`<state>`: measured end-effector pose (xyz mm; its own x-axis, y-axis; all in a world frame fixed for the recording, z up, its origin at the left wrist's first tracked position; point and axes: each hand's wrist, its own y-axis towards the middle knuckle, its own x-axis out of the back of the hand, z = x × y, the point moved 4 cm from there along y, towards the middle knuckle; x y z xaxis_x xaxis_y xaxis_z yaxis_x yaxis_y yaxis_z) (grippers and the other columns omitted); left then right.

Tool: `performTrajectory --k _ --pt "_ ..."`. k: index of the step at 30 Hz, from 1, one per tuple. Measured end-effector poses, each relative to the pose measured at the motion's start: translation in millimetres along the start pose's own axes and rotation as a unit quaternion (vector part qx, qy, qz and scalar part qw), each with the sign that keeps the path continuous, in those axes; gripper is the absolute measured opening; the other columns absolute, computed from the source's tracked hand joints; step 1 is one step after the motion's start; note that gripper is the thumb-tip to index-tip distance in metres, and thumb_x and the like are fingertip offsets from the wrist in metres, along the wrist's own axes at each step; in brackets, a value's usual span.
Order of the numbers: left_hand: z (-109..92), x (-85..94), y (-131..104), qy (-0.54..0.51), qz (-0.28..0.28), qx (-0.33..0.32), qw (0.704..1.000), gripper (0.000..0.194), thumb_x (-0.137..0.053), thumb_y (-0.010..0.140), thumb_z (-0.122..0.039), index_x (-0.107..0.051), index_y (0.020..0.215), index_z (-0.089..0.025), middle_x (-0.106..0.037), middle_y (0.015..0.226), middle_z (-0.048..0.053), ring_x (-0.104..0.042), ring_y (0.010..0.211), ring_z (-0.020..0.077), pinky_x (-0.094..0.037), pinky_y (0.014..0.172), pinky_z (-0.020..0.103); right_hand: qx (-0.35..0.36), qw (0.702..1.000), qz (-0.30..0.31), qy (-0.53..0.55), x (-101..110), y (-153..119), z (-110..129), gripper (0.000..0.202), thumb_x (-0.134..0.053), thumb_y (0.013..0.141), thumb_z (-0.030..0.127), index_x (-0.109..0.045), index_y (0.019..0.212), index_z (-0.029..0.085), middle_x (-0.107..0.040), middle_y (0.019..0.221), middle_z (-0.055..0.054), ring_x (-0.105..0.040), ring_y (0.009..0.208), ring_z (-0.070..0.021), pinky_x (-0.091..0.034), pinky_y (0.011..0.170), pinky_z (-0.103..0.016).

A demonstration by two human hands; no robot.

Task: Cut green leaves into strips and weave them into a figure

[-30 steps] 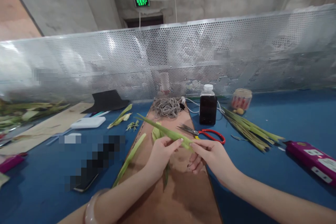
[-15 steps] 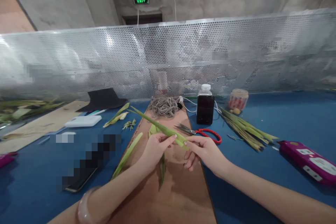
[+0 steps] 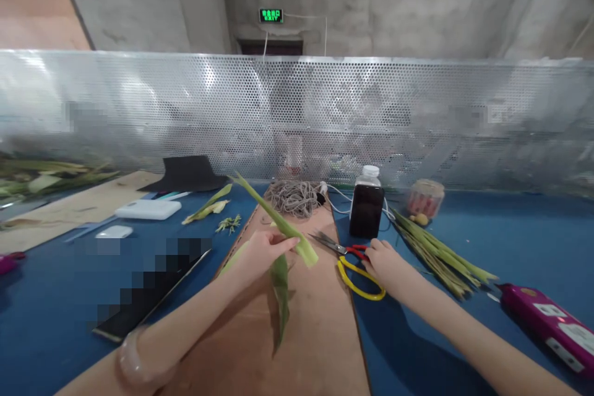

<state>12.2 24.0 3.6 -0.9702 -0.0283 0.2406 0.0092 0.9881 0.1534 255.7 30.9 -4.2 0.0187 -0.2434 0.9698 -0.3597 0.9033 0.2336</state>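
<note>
My left hand (image 3: 266, 257) is closed, pinching a long green leaf (image 3: 299, 241) that looks like a corn husk. The leaf slants from a narrow tip at the upper left to a pale, broad end past my thumb. A darker leaf (image 3: 281, 297) points downward below that hand; whether I hold it too, I cannot tell. At the board's right edge, my right hand (image 3: 383, 263) has its fingers closed on the red handle of a pair of scissors (image 3: 333, 244). Their yellow handle loop shows below, and the blades point left toward the leaf.
Grey cord (image 3: 294, 198) is heaped at the far end of the brown board (image 3: 325, 334). Behind the scissors stand a black phone (image 3: 367, 211) and a bottle (image 3: 370, 171). Green stalks (image 3: 440, 253), a jar (image 3: 426, 198) and a purple device (image 3: 547, 322) lie rightward; a white case (image 3: 148, 209) is leftward.
My right hand has let go of the leaf and moved right onto the scissors' handle. The yellow handle loop now shows. My left hand still holds the leaf, slightly farther left.
</note>
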Motion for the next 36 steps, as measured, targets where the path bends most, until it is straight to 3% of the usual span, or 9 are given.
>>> performTrajectory --k 7,12,18,22,24,26,29,33,36 --pt "7.3 -3.9 6.1 0.010 0.045 -0.008 0.999 0.027 -0.060 0.065 -0.037 -0.069 0.077 -0.014 -0.067 0.062 0.003 -0.055 0.050 0.0152 -0.035 0.046 0.023 0.000 1.000 0.021 -0.018 2.3 -7.5 10.8 0.031 -0.050 0.080 0.040 -0.064 0.082 0.012 -0.056 0.083 -0.014 -0.052 0.085 -0.0257 -0.039 0.075 -0.034" --pt "4.5 -5.5 5.3 -0.010 0.055 -0.007 0.998 0.020 -0.061 0.066 -0.033 -0.069 0.070 -0.014 -0.066 0.061 0.002 -0.054 0.051 0.0137 -0.034 0.046 0.022 -0.026 0.997 0.072 -0.017 1.8 -4.4 12.4 0.016 -0.056 0.068 0.016 -0.062 0.081 0.007 -0.058 0.083 -0.016 -0.056 0.078 -0.0264 -0.040 0.068 -0.032" --pt "-1.2 1.9 5.8 -0.064 0.015 -0.012 0.998 0.018 -0.062 0.066 -0.031 -0.068 0.068 -0.014 -0.065 0.060 0.002 -0.054 0.053 0.0137 -0.037 0.050 0.022 -0.069 0.993 0.097 0.007 1.4 3.0 10.7 0.029 -0.051 0.058 0.001 -0.057 0.085 0.008 -0.060 0.082 -0.015 -0.059 0.071 -0.0263 -0.036 0.055 -0.028" --pt "-6.9 8.9 5.9 -0.121 -0.023 -0.025 0.992 0.021 -0.065 0.065 -0.032 -0.067 0.074 -0.013 -0.065 0.065 0.003 -0.055 0.060 0.0147 -0.040 0.056 0.023 -0.102 0.992 0.063 0.049 11.6 3.2 8.8 0.018 -0.049 0.076 0.025 -0.052 0.087 0.012 -0.060 0.074 -0.010 -0.058 0.065 -0.0222 -0.035 0.053 -0.027" --pt "-7.8 11.7 7.1 -0.160 -0.038 -0.028 0.986 0.023 -0.066 0.065 -0.032 -0.067 0.078 -0.014 -0.065 0.069 0.004 -0.056 0.063 0.0146 -0.041 0.057 0.023 -0.103 0.988 0.048 0.108 21.8 0.4 11.8 0.029 -0.040 0.082 0.042 -0.050 0.085 0.015 -0.057 0.070 -0.007 -0.054 0.061 -0.0178 -0.035 0.051 -0.026" --pt "-8.0 14.2 8.9 -0.205 -0.045 -0.031 0.977 0.023 -0.066 0.065 -0.031 -0.066 0.081 -0.015 -0.066 0.074 0.004 -0.057 0.066 0.0138 -0.042 0.059 0.022 -0.089 0.959 0.060 0.262 30.5 -4.7 19.0 0.035 -0.041 0.080 0.050 -0.047 0.078 0.016 -0.051 0.066 -0.003 -0.047 0.057 -0.0132 -0.035 0.050 -0.023" --pt "-8.5 17.6 11.1 -0.270 -0.049 -0.033 0.961 0.023 -0.065 0.066 -0.031 -0.065 0.085 -0.017 -0.066 0.081 0.003 -0.058 0.067 0.0113 -0.043 0.060 0.021 -0.049 0.858 0.168 0.483 33.0 -16.5 37.4 0.045 -0.045 0.073 0.061 -0.042 0.084 0.018 -0.039 0.066 0.004 -0.033 0.049 -0.0063 -0.029 0.041 -0.018" --pt "-10.9 19.1 10.3 -0.339 -0.041 -0.028 0.939 0.021 -0.068 0.064 -0.027 -0.066 0.082 -0.017 -0.065 0.079 0.002 -0.058 0.064 0.0086 -0.043 0.059 0.019 -0.019 0.758 0.226 0.611 28.2 -28.0 54.4 0.049 -0.050 0.069 0.064 -0.043 0.093 0.021 -0.034 0.068 0.005 -0.026 0.050 -0.0047 -0.023 0.041 -0.014" --pt "-12.4 17.2 8.6 -0.380 -0.029 -0.016 0.924 0.019 -0.069 0.064 -0.024 -0.066 0.081 -0.016 -0.065 0.077 0.001 -0.057 0.062 0.0071 -0.043 0.058 0.018 -0.014 0.707 0.239 0.665 23.3 -30.5 57.7 0.045 -0.050 0.070 0.062 -0.043 0.097 0.025 -0.031 0.063 0.006 -0.024 0.049 -0.0053 -0.020 0.041 -0.014"
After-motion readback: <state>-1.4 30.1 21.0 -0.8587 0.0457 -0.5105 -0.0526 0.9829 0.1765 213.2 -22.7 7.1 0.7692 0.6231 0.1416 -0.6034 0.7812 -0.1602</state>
